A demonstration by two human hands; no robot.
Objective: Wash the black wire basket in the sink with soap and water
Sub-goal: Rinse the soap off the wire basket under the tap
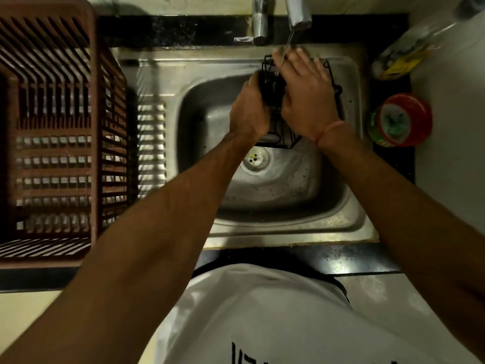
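Basket: black wire basket (278,127) held over the sink (288,224) bowl, under the tap (298,11); thin water stream hits its top.
Left hand (249,109): grip curled round basket's left side.
Right hand (305,93): laid over basket top; fingers blurred, can't tell grip.
Surface, left: brown plastic crate (52,127).
Surface, right: red-lidded tub (401,119), bottle (409,51) w/ yellow label.

Both hands cover most of the black wire basket (278,127), so its shape is hard to read. The right hand (305,97) has blurred fingertips under the water. What the left hand (249,111) grips is too dark to tell. The far tap (298,11) and left rack (52,127) run off the edges.
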